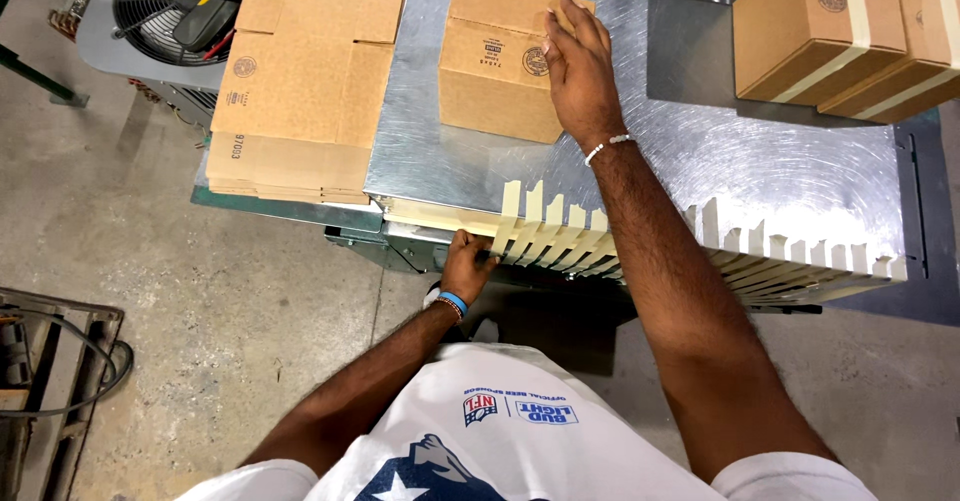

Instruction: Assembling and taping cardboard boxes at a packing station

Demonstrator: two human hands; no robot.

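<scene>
A small cardboard box stands on the shiny metal table. My right hand rests flat on the box's top right edge, pressing on its flap. My left hand is down at the table's front edge, pinching the end of one of the pale tape strips that hang in a row along that edge.
A stack of flat, unfolded cardboard boxes lies left of the table. Two taped boxes sit at the back right. More tape strips line the right front edge. A fan and concrete floor are to the left.
</scene>
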